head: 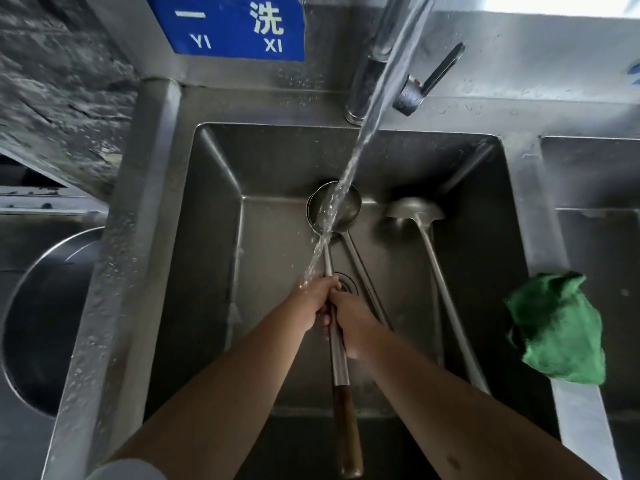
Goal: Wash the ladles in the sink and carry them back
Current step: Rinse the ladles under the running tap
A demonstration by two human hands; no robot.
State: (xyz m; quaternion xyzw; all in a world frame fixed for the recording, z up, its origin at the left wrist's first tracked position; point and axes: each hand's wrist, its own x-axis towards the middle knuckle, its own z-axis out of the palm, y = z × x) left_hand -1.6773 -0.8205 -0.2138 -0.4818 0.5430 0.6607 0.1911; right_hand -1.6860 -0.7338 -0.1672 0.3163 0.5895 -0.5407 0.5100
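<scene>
A blue sign (230, 26) hangs on the steel backsplash (519, 53), beside a rough grey wall (59, 84).

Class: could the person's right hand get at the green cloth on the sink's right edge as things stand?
Probably yes: the crumpled green cloth lies uncovered on the steel rim, nothing between. But the right hand grips the long steel ladle handle and must let go first.
</scene>
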